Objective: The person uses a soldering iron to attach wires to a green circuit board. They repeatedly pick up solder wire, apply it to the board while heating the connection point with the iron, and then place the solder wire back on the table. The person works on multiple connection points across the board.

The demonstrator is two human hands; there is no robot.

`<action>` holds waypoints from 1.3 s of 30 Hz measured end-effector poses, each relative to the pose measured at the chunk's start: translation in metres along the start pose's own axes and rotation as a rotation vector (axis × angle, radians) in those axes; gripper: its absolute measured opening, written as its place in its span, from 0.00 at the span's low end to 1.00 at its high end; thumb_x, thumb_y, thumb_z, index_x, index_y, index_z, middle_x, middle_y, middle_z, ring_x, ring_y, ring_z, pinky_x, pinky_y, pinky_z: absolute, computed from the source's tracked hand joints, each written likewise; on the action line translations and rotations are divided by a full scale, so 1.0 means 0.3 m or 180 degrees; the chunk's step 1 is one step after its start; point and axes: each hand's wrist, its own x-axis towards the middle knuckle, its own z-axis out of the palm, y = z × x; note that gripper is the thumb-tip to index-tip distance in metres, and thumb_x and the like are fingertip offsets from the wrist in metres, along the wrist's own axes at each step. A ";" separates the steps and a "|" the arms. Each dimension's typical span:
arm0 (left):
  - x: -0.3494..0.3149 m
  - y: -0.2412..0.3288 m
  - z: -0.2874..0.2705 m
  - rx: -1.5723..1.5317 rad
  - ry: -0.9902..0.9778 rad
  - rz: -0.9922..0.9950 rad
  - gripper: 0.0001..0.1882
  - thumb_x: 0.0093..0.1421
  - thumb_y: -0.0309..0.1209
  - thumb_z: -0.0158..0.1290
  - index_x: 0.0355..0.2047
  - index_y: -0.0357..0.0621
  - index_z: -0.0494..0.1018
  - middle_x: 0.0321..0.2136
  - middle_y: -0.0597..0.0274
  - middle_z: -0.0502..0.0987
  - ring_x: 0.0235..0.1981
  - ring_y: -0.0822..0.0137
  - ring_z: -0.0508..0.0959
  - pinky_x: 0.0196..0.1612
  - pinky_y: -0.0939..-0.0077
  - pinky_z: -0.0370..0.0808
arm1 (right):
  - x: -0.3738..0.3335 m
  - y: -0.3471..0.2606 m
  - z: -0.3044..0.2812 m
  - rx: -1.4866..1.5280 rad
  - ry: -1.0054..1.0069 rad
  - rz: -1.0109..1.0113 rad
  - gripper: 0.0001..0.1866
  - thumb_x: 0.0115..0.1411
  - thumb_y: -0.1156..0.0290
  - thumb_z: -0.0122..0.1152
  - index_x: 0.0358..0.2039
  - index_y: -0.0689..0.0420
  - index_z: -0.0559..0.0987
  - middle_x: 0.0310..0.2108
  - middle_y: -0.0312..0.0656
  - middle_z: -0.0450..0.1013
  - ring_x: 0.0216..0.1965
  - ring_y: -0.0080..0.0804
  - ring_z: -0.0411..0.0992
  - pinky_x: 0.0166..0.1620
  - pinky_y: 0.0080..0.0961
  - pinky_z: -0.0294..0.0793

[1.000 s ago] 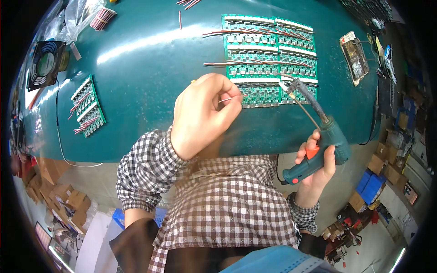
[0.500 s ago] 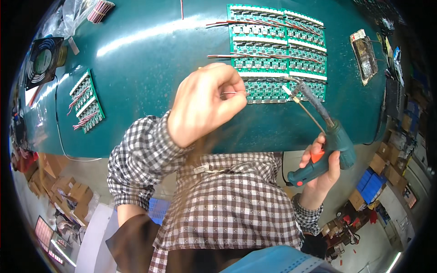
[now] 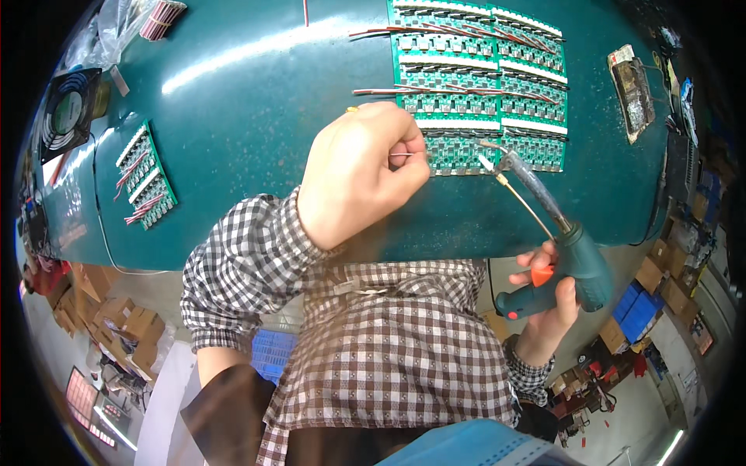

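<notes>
My left hand [image 3: 359, 169] is closed in a pinch at the left end of the nearest row of green circuit boards [image 3: 460, 158]. A thin pale wire [image 3: 402, 154] shows between its thumb and fingers; the wire's far end is hidden. My right hand [image 3: 553, 320] grips a dark green soldering gun [image 3: 588, 270] with an orange trigger. Its metal tip [image 3: 488, 144] and thin feed tube [image 3: 527, 203] point up and left, over the nearest row of boards. Red, black and white wires [image 3: 373, 92] lie across the rows farther back.
A smaller board panel with wires [image 3: 151, 180] lies on the green table [image 3: 256, 140] at left, near a black fan [image 3: 68, 113]. A wire bundle [image 3: 163, 19] sits at the far left. A worn, dirty tray [image 3: 631, 93] stands at right. The table's front edge curves near my waist.
The soldering gun has moved slightly right and down, while its tip stays over the nearest row. My left hand has shifted slightly right, still pinching the wire. The view has shifted a little.
</notes>
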 end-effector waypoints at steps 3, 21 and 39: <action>-0.002 -0.016 0.003 0.0349 -0.0105 0.0087 0.04 0.45 0.24 0.56 0.21 0.41 0.71 0.18 0.62 0.71 0.21 0.66 0.72 0.27 0.72 0.69 | -0.010 -0.003 -0.001 -0.0213 0.0070 -0.0026 0.33 0.59 0.52 0.58 0.49 0.73 0.69 0.33 0.47 0.72 0.38 0.41 0.75 0.33 0.31 0.83; 0.008 -0.006 -0.019 0.0189 -0.0248 -0.0156 0.03 0.46 0.23 0.56 0.22 0.39 0.72 0.18 0.66 0.71 0.20 0.74 0.70 0.27 0.79 0.69 | -0.034 -0.020 0.029 -0.0431 0.0184 -0.0084 0.31 0.54 0.60 0.64 0.48 0.75 0.70 0.31 0.46 0.74 0.34 0.41 0.76 0.35 0.33 0.81; 0.030 -0.002 -0.028 0.0002 -0.0494 -0.0263 0.03 0.44 0.25 0.55 0.21 0.40 0.73 0.18 0.63 0.70 0.19 0.70 0.70 0.24 0.75 0.68 | -0.035 -0.026 0.040 -0.0436 0.0152 0.0034 0.31 0.53 0.61 0.65 0.49 0.74 0.70 0.31 0.46 0.73 0.34 0.39 0.76 0.34 0.31 0.81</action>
